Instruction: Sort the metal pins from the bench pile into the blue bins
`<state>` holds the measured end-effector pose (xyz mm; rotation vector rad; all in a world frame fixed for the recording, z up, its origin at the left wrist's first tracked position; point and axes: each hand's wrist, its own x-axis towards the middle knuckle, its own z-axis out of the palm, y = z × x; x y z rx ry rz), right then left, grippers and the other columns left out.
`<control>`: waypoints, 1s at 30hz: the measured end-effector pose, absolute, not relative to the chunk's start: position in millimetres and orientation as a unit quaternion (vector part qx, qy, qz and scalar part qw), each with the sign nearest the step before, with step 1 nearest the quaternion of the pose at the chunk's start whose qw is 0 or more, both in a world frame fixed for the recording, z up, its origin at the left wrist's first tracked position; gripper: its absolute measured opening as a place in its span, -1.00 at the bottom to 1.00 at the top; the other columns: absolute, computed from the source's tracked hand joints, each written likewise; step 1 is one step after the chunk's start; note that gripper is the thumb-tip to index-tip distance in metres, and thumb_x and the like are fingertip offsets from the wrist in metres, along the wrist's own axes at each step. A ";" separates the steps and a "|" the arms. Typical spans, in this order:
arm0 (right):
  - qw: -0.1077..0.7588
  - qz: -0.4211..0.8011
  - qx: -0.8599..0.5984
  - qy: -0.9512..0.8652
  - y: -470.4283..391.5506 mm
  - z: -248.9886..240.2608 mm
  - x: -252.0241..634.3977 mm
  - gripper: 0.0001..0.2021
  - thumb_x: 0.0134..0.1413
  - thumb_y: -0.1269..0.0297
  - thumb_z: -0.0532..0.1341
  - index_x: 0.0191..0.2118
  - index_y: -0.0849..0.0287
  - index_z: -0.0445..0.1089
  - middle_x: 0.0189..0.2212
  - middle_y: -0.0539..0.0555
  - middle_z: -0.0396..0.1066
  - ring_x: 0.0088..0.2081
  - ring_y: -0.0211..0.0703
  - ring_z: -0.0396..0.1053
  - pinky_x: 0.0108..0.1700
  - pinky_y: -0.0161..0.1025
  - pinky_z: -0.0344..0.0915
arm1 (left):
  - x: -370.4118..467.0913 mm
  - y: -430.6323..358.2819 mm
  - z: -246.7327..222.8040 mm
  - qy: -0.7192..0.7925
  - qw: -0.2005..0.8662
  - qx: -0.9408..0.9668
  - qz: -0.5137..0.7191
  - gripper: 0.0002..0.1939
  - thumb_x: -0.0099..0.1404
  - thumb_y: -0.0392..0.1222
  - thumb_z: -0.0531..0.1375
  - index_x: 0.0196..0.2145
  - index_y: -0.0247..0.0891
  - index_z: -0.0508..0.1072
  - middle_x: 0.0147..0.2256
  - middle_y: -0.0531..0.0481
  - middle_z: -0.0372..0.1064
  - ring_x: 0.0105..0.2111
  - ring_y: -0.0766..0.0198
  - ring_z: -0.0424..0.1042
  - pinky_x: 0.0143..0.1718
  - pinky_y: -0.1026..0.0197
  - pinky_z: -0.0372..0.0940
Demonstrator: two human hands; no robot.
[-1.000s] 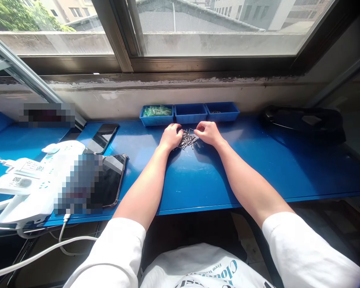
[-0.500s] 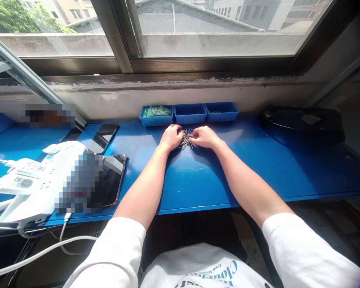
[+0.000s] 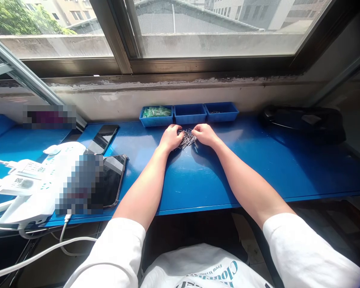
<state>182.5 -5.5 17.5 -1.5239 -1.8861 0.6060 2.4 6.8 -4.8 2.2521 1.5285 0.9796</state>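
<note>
Gathering small metal pins (image 3: 186,138) on blue bench (image 3: 198,180): left hand (image 3: 171,137) curled, right hand (image 3: 204,134) curled, fingertips in pile between them; actual grip unclear. Three blue bins (image 3: 189,113) just beyond knuckles. Likely sorting stage; next pick needs fine pinch.

Blue table (image 3: 198,180), blue trays (image 3: 189,114), seemingly dark grey pins (image 3: 186,139).

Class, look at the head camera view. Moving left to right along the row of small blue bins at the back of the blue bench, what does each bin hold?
Left bin with green parts → middle bin, nothing visible inside → right bin with a few small dark pieces, too small to identify.
</note>
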 end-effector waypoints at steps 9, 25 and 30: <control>0.524 0.478 -0.451 -0.542 -6.9 24.3 178.1 -0.72 0.04 0.03 0.19 -0.41 0.14 0.20 -0.50 0.01 0.46 -0.55 -0.31 0.33 -0.50 -0.35 0.22 | 10.4 -8.8 13.3 0.409 0.138 0.813 0.391 -0.78 0.24 -0.10 0.15 -0.21 -0.22 0.47 -0.20 -0.05 0.43 -0.17 0.24 0.41 -0.09 0.20 0.30; 0.467 0.381 -0.500 -0.622 -0.2 11.0 176.2 -0.51 -0.02 -0.22 0.13 -0.60 0.13 0.14 -0.71 -0.07 0.18 -0.64 -0.34 0.09 -0.54 -0.31 0.10 | 10.0 -6.9 12.6 0.430 0.114 0.794 0.414 -0.70 0.34 -0.06 0.02 -0.37 -0.23 0.46 -0.33 -0.03 0.43 -0.31 0.27 0.38 -0.22 0.24 0.27; 0.513 0.428 -0.444 -0.597 -6.9 18.7 176.7 -0.65 -0.11 -0.06 0.26 -0.45 0.16 0.31 -0.59 -0.03 0.37 -0.62 -0.34 0.18 -0.56 -0.34 0.11 | 8.6 -3.5 9.1 0.446 0.120 0.794 0.395 -0.70 0.35 -0.08 0.00 -0.39 -0.23 0.44 -0.36 -0.03 0.40 -0.34 0.26 0.36 -0.26 0.23 0.25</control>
